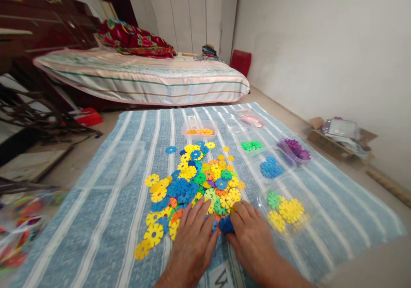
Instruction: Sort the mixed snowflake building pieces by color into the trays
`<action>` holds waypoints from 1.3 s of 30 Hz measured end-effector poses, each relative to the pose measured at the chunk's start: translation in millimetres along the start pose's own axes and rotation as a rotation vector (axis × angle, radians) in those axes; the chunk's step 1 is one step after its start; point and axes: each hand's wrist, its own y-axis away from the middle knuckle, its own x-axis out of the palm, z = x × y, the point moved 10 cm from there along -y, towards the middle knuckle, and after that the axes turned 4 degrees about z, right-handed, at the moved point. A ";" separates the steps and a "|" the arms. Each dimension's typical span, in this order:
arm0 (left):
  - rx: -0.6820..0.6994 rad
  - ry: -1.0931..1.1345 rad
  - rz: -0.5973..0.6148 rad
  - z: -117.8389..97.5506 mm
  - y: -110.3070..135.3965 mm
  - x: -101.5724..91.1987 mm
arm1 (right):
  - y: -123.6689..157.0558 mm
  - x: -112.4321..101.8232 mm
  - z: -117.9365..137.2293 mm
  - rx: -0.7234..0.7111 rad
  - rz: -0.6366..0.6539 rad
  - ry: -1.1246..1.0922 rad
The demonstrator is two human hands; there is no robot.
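Note:
A pile of flat plastic snowflake discs [195, 181] in yellow, blue, green and orange lies on a blue striped mat [105, 202]. My left hand [192, 241] rests flat on the near edge of the pile, fingers stretched out over the discs. My right hand [252, 236] sits beside it with fingers curled, touching a blue disc [226, 225] at the pile's near edge. Just right of that hand stands a clear tub [287, 213] with yellow discs and a green one.
Clear tubs hold sorted discs: orange [199, 131], green [252, 145], blue [271, 168], purple [295, 149]. A bed [141, 76] stands behind the mat, dark furniture [28, 65] at left, a cardboard box [340, 138] by the right wall, a blurred bag of discs [19, 228] at near left.

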 end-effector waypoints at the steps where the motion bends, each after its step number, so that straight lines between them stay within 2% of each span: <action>1: 0.006 -0.002 -0.005 0.1 0.3 0.0 | 1.4 -0.7 0.4 -0.001 -0.021 -0.051; 4: 0.012 0.005 -0.008 1.1 2.2 1.0 | 2.4 -3.3 -0.1 -0.004 -0.043 -0.254; 7: 0.009 0.016 0.001 1.6 4.3 2.4 | -2.8 -7.5 -14.8 0.091 0.002 -0.498; 11: -0.009 0.058 -0.025 2.6 4.1 -1.8 | -12.5 -3.8 -38.2 0.269 0.163 -1.074; 13: -0.021 0.076 -0.036 3.6 3.0 -3.9 | -15.3 -4.1 -46.1 0.341 0.197 -1.278; 18: -0.028 0.076 -0.040 3.4 3.2 -4.4 | -22.7 -19.0 -62.3 0.372 0.152 -1.401; 20: -0.035 0.078 -0.037 3.7 4.4 -3.4 | -29.9 -36.7 -80.8 0.369 0.044 -1.311; 22: -0.036 0.077 -0.039 3.3 5.3 -3.3 | -38.1 -63.2 -107.1 0.371 -0.101 -1.112; 25: -0.031 0.073 -0.039 2.6 5.1 -3.8 | -42.2 -107.7 -141.7 0.426 -0.286 -0.571; 27: -0.035 0.075 -0.040 3.6 4.5 -4.6 | -35.9 -130.4 -143.9 0.463 -0.376 -0.164; 28: -0.039 0.080 -0.044 4.5 4.2 -5.3 | -31.8 -135.1 -135.3 0.444 -0.399 -0.014; 30: -0.046 0.089 -0.052 6.9 4.1 -6.2 | -26.3 -125.6 -100.4 0.283 -0.361 0.124; 32: -0.045 0.089 -0.053 8.3 4.3 -5.9 | -21.4 -94.6 -52.3 0.038 -0.199 0.133; 34: -0.045 0.081 -0.047 9.4 4.7 -4.9 | -13.7 -56.8 -12.0 -0.134 0.006 0.147; 36: -0.052 0.076 -0.049 10.7 5.3 -5.1 | -8.6 -26.5 7.7 -0.184 0.154 0.203; 39: -0.069 0.077 -0.055 12.8 5.7 -7.0 | -9.1 -5.0 9.4 -0.164 0.220 0.291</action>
